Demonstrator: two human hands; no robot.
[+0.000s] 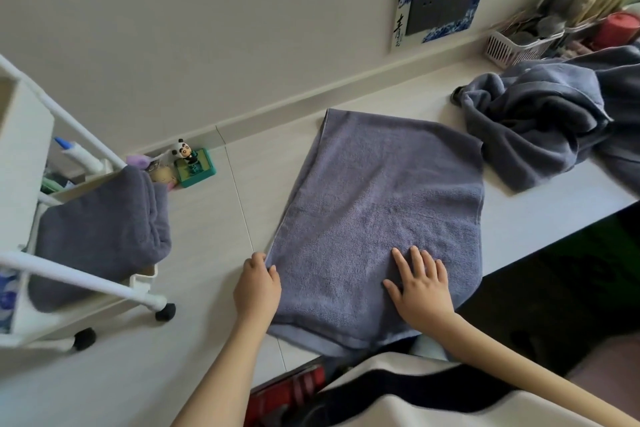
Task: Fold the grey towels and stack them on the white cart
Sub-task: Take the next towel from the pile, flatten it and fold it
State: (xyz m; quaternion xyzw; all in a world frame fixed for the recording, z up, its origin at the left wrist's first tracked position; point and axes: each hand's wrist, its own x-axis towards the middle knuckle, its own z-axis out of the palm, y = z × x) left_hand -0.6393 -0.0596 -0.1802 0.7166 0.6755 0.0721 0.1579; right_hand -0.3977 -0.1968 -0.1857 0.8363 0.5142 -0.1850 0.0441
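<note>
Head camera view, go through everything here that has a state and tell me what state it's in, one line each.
Spread towel: lying flat on the counter, partly folded, near end hanging over the edge.
Left hand: gripping the towel's left edge.
Right hand: open, fingers flat on the towel.
Towel pile: crumpled, unfolded.
Folded towel: folded, lying on the white cart.

Panda figurine, basket, wall picture

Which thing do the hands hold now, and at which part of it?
The left hand pinches the flat grey towel at its left edge, near the front corner. The right hand only presses flat on it.
</note>
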